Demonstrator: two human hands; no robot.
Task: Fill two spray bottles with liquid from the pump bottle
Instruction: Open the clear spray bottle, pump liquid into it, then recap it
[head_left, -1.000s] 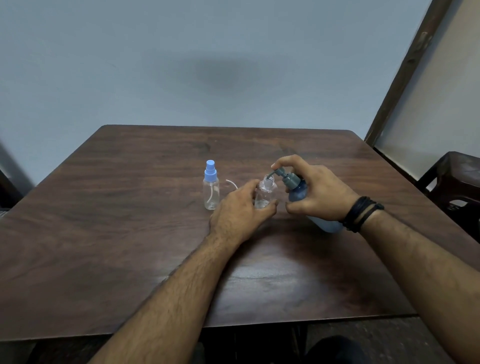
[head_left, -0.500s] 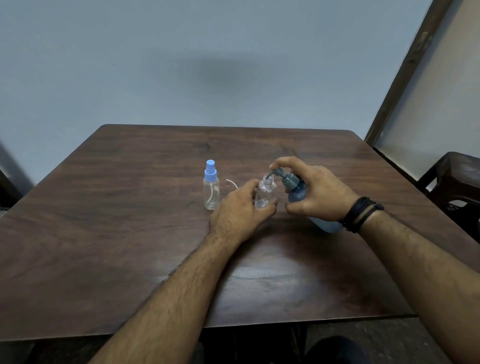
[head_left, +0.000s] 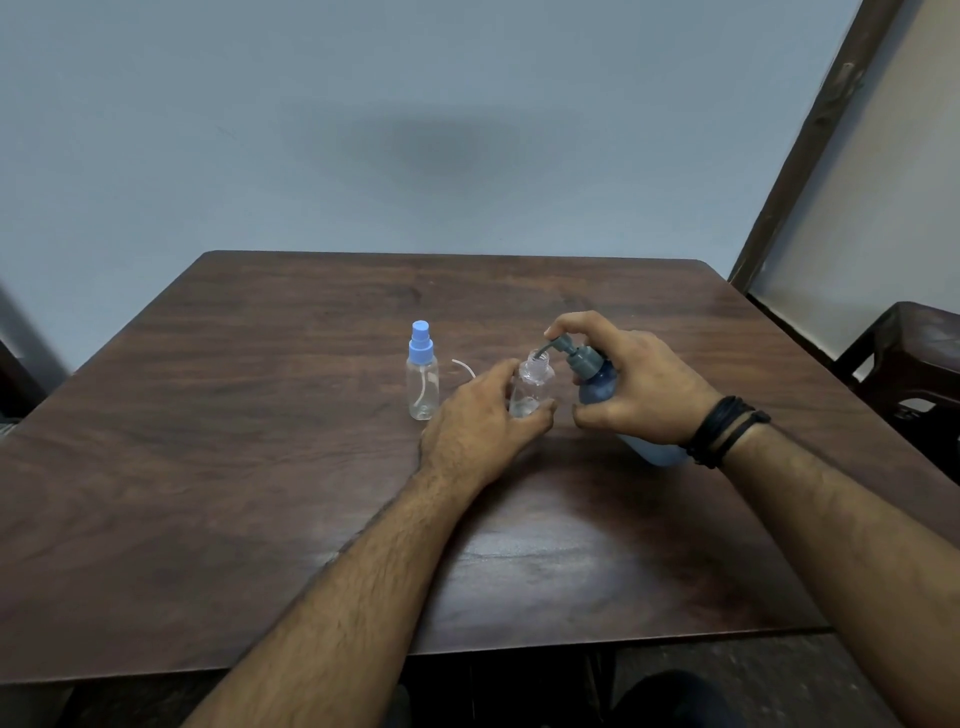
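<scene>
Pumping into the first open spray bottle, tabletop centre.
Your left hand (head_left: 480, 415) grips the uncapped spray bottle (head_left: 529, 389); your right hand (head_left: 634, 384) grips the tilted pump bottle (head_left: 597, 384), finger on the pump head, nozzle at its mouth. Little liquid in yet. Capped spray bottle (head_left: 422, 379) at 9 o'clock looks unfilled.

A dark wooden surface (head_left: 260, 493) carries a capped spray bottle (head_left: 422, 382), an open bottle (head_left: 529, 387), and a thin white tube (head_left: 464, 365).
</scene>
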